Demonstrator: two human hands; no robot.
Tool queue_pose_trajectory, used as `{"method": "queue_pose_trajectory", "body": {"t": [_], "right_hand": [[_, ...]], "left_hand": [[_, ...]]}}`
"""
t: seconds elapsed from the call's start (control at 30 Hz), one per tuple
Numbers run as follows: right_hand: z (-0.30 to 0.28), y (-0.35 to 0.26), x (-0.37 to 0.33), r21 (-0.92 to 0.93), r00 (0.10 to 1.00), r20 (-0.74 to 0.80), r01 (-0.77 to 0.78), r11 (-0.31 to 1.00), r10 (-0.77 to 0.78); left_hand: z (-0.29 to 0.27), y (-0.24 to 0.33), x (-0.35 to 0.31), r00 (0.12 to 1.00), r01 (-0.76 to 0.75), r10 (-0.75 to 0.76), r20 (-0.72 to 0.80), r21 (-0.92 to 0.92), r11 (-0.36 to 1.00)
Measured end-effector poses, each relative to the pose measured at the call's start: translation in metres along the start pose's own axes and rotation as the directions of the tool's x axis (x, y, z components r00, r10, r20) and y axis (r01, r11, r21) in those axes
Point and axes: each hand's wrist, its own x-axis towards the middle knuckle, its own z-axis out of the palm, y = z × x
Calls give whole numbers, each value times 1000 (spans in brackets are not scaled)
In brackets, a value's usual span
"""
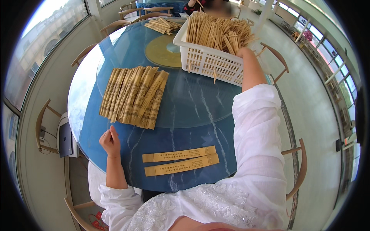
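Note:
My right hand point(244, 52) reaches into a white plastic basket point(212, 64) heaped with bare wooden chopsticks point(216, 32). Its fingers are hidden among the sticks and behind the basket's side, so what they touch cannot be made out. Above the table's near left part, my left hand point(110, 142) is curled closed, with nothing visible in it. Beyond it lies a neat row of printed tan paper chopstick sleeves point(133, 96), which look filled, one lying askew on top. Two flat paper sleeves, an upper one point(179, 154) and a lower one point(182, 165), lie in front of my body.
The round blue marbled table point(192, 133) carries a glass turntable. A loose pile of chopsticks point(162, 25) lies at the far side, where another person point(216, 8) sits. Wooden chairs point(275, 61) surround the table; a dark laptop point(65, 134) rests on a seat at left.

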Motion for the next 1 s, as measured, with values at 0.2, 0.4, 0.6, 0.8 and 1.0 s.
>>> {"method": "queue_pose_trajectory", "body": {"t": [0.2,0.4,0.6,0.8,1.0], "right_hand": [[5,6,6,6,1000,3,-8,1000,8],[10,7,7,15,1000,3,-10,1000,10],[11,7,9,16,1000,2,-15,1000,15],[9,8,12,19,1000,3,-16,1000,16],[11,10,12,34,1000,3,-17,999,17]], "left_hand": [[-2,0,1,1000,-4,3,23,24,1000],[-2,-1,1,999,9,-10,35,40,999],[-3,2,2,999,12,-14,51,40,999],[-1,0,1,1000,-3,2,29,28,1000],[1,1,2,1000,-13,12,13,28,1000]]}}
